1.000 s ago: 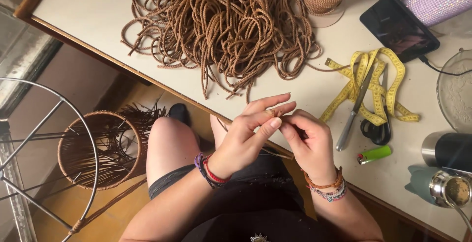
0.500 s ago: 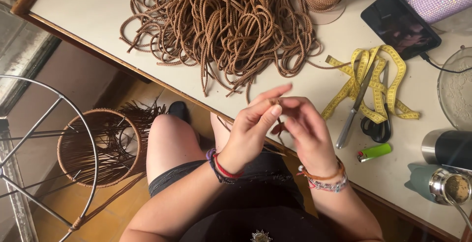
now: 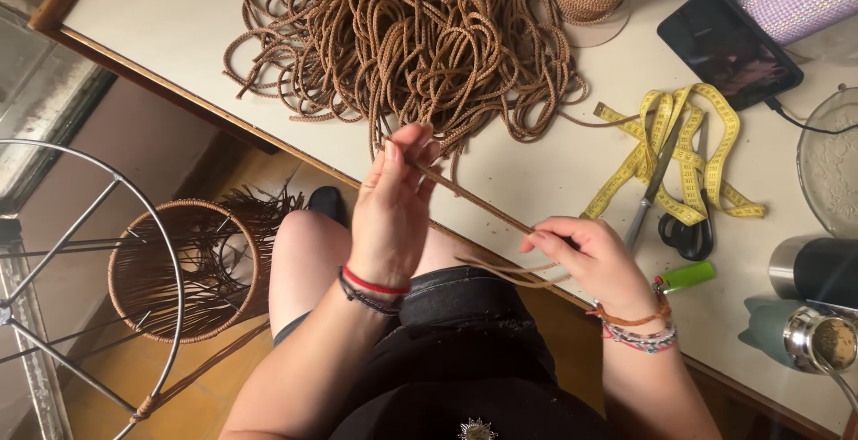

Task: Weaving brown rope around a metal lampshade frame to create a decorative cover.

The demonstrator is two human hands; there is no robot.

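Both hands are working one strand of brown cord [image 3: 474,201], pulled out straight between them just over the near edge of the worktop [image 3: 179,38]. The left hand [image 3: 391,212] is raised, its fingertips pinched on the upper end of the strand. The right hand [image 3: 594,261] sits lower and off to the side, well apart from the left, closed around the other end with a loose tail curling out under it. The strand comes off a big tangled heap of the same cord [image 3: 411,33] further back on the worktop. Just beside the right hand are scissors [image 3: 675,217] lying on a yellow tape measure [image 3: 666,150], plus a green lighter [image 3: 686,276]. A phone [image 3: 728,47] sits behind those. Down on the floor to the left there's a wire frame [image 3: 98,270] with cord woven round a ring.
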